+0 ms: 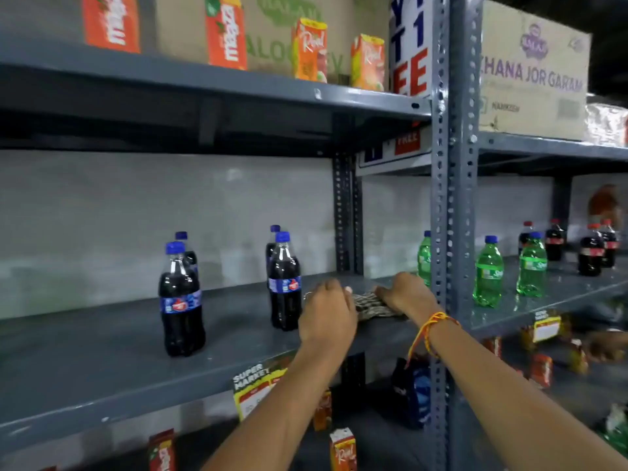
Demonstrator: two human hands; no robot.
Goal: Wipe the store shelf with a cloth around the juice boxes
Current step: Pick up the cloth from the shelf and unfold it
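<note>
A checked cloth [372, 305] lies on the grey middle shelf [102, 362], right of two dark cola bottles [284, 280]. My right hand [406, 295] presses on the cloth's right part. My left hand [328, 317] is curled at the cloth's left edge, beside the bottles; whether it grips the cloth is hidden. Orange juice boxes [310, 49] stand on the top shelf [204, 79]. More juice boxes [343, 450] stand on the shelf below.
Another pair of cola bottles [181, 300] stands further left. A perforated steel upright [453, 198] rises just right of my right hand. Beyond it are green bottles [488, 273] and small cola bottles [591, 253]. Cardboard cartons [533, 73] sit on top. A price tag [258, 385] hangs from the shelf edge.
</note>
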